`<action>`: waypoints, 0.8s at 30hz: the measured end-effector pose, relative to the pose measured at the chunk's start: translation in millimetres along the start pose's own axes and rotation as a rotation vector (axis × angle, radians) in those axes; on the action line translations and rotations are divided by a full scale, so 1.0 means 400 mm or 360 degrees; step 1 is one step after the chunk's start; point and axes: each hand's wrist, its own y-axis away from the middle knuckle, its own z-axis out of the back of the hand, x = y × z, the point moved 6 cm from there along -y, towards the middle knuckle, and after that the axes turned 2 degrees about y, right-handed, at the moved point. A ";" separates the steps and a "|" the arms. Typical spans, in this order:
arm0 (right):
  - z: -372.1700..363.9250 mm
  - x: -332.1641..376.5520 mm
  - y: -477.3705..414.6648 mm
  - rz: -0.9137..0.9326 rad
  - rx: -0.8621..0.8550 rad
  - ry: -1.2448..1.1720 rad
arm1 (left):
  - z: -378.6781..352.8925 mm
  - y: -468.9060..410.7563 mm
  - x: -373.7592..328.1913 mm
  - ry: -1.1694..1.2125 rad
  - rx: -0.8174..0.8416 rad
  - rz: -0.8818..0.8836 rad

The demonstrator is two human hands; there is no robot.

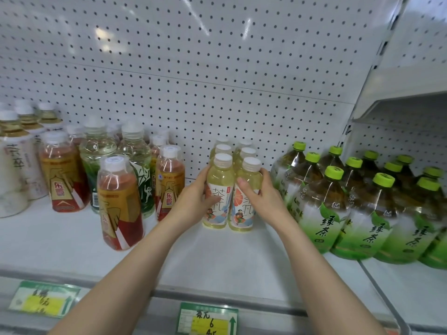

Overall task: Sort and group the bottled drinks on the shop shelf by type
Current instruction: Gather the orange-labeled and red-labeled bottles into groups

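Two rows of pale yellow tea bottles with white caps stand on the white shelf (60, 240) in the middle. My left hand (196, 197) grips the front left yellow tea bottle (219, 182) from its left side. My right hand (262, 197) wraps the front right yellow tea bottle (249, 177) from its right side. Both bottles stand upright, touching each other, with several more yellow tea bottles (223, 148) behind them. Left of my hands stands a mixed group: amber energy drink bottles (121, 204) with red and gold labels among clear green-labelled bottles (96, 151).
Large green tea bottles (333, 209) with lime caps crowd the right side. White-labelled tea bottles (14, 165) stand at far left. A perforated back panel (217, 68) rises behind. Price tags (208, 319) hang on the shelf's front edge. A higher shelf (399, 83) juts at right.
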 end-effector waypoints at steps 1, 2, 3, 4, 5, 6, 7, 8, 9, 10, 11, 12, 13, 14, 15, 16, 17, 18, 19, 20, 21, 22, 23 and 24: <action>0.000 0.004 0.001 0.0003 0.0013 0.0019 | 0.003 0.000 -0.001 -0.0016 0.0006 0.0003; 0.005 0.008 0.001 0.0022 -0.0004 0.0062 | 0.004 0.001 -0.005 -0.0013 0.0004 -0.0006; 0.013 0.017 0.002 0.0064 -0.0059 0.0143 | 0.004 0.004 -0.010 -0.0002 -0.0003 -0.0022; 0.021 0.028 0.002 0.0132 -0.0139 0.0242 | 0.002 0.006 -0.015 0.0002 -0.0015 -0.0047; 0.028 0.043 0.004 0.0209 -0.0209 0.0330 | 0.001 0.008 -0.020 -0.0020 -0.0029 -0.0068; 0.031 0.056 0.004 0.0267 -0.0255 0.0385 | -0.001 0.007 -0.022 -0.0063 -0.0044 -0.0086; 0.032 0.064 0.003 0.0297 -0.0280 0.0403 | -0.001 0.005 -0.020 -0.0110 -0.0058 -0.0089; 0.031 0.069 0.003 0.0305 -0.0299 0.0405 | 0.001 0.001 -0.016 -0.0135 -0.0068 -0.0082; 0.028 0.070 0.004 0.0299 -0.0318 0.0408 | 0.004 -0.001 -0.012 -0.0140 -0.0071 -0.0066; 0.022 0.069 0.005 0.0288 -0.0329 0.0413 | 0.006 -0.002 -0.009 -0.0136 -0.0068 -0.0060; 0.017 0.070 0.007 0.0279 -0.0336 0.0414 | 0.009 -0.003 -0.009 -0.0130 -0.0060 -0.0055; 0.011 0.070 0.008 0.0265 -0.0340 0.0408 | 0.011 -0.002 -0.010 -0.0122 -0.0049 -0.0055; 0.007 0.071 0.009 0.0253 -0.0342 0.0406 | 0.014 -0.002 -0.012 -0.0118 -0.0040 -0.0051; 0.004 0.071 0.009 0.0244 -0.0342 0.0417 | 0.016 -0.002 -0.013 -0.0113 -0.0032 -0.0046; 0.002 0.070 0.007 0.0240 -0.0340 0.0441 | 0.018 -0.001 -0.014 -0.0109 -0.0025 -0.0035; 0.000 0.069 0.005 0.0226 -0.0328 0.0468 | 0.019 0.000 -0.014 -0.0102 -0.0020 -0.0025; -0.002 0.067 0.003 0.0196 -0.0302 0.0479 | 0.020 0.000 -0.013 -0.0097 -0.0016 -0.0016; -0.006 0.062 0.002 0.0163 -0.0272 0.0466 | 0.019 0.002 -0.013 -0.0092 -0.0010 -0.0014; -0.010 0.058 0.002 0.0148 -0.0254 0.0443 | 0.018 0.004 -0.013 -0.0094 -0.0007 -0.0015; -0.012 0.056 0.002 0.0144 -0.0251 0.0428 | 0.016 0.006 -0.013 -0.0100 -0.0008 -0.0018; -0.015 0.054 0.003 0.0145 -0.0257 0.0425 | 0.016 0.008 -0.012 -0.0107 -0.0010 -0.0020; -0.018 0.053 0.004 0.0144 -0.0261 0.0429 | 0.015 0.009 -0.011 -0.0111 -0.0011 -0.0022; -0.020 0.052 0.005 0.0140 -0.0260 0.0434 | 0.014 0.010 -0.010 -0.0114 -0.0010 -0.0018; -0.022 0.052 0.006 0.0136 -0.0256 0.0442 | 0.013 0.011 -0.008 -0.0113 -0.0006 -0.0019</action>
